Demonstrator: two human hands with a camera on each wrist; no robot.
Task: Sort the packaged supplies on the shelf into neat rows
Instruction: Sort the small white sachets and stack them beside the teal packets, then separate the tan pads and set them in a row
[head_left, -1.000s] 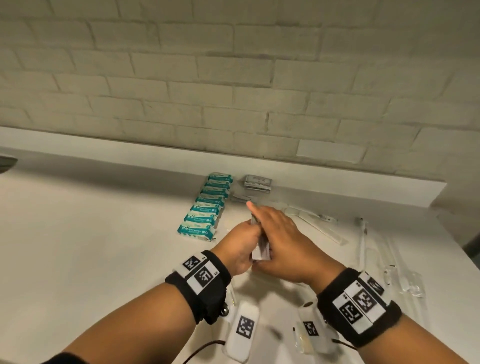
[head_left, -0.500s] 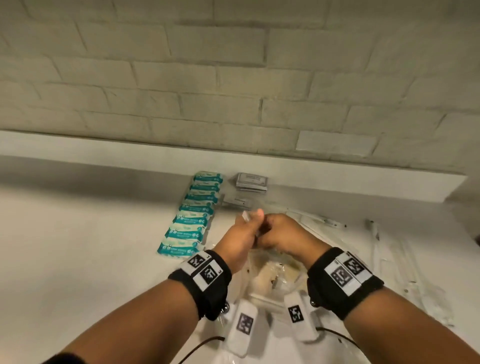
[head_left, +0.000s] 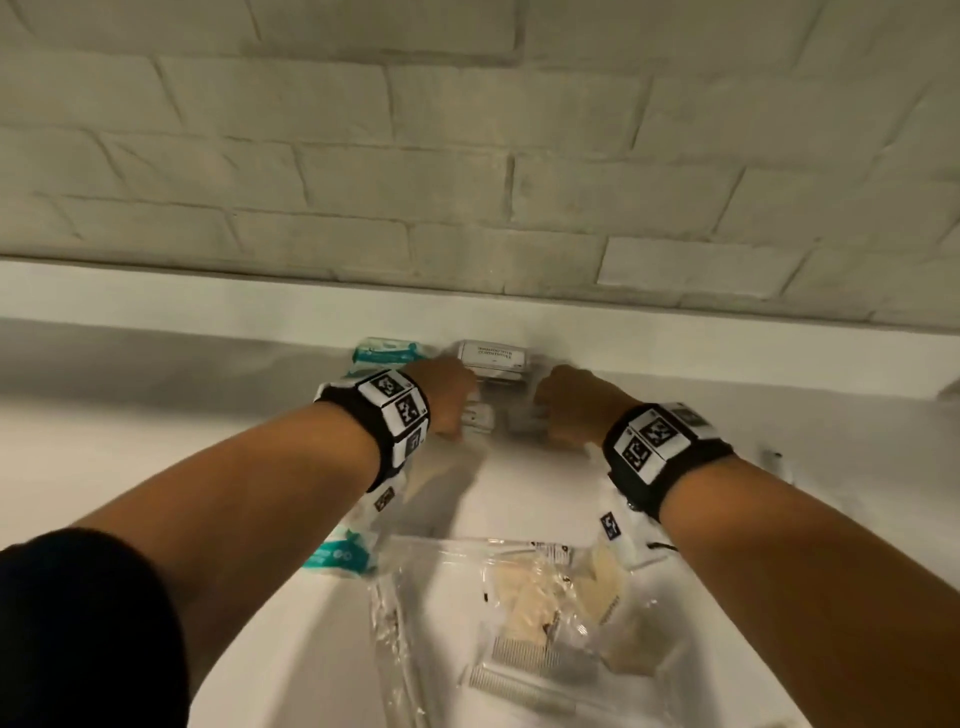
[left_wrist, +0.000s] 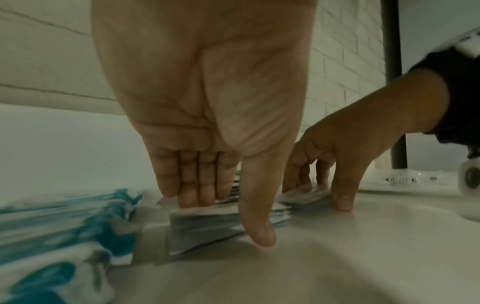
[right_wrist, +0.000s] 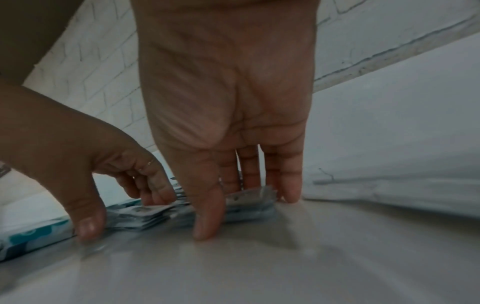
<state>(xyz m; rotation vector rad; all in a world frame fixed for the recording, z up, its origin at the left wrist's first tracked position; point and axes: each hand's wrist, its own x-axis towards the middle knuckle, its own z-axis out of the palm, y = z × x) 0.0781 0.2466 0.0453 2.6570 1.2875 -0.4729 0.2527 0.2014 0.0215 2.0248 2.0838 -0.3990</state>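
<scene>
Both hands reach to the back of the white shelf (head_left: 156, 467). My left hand (head_left: 457, 410) points its fingers down over a fanned stack of small grey packets (left_wrist: 205, 226), fingertips at the far edge and thumb at the near corner, pinching it against the shelf. My right hand (head_left: 550, 415) brackets a second grey stack (right_wrist: 249, 202) the same way, thumb in front, fingers behind. Another grey packet pile (head_left: 491, 356) lies against the back ledge. A row of teal packs (head_left: 387, 351) runs along the left, partly hidden by my left arm.
Crumpled clear bags with beige contents (head_left: 545, 587) lie on the near part of the shelf between my forearms. A long clear package (head_left: 774, 457) lies to the right. A brick wall (head_left: 467, 182) closes the back above a white ledge.
Both hands have moved from mid-shelf, where they held packets together, forward to the back ledge and apart. They now set separate grey stacks down. The head view has moved closer.
</scene>
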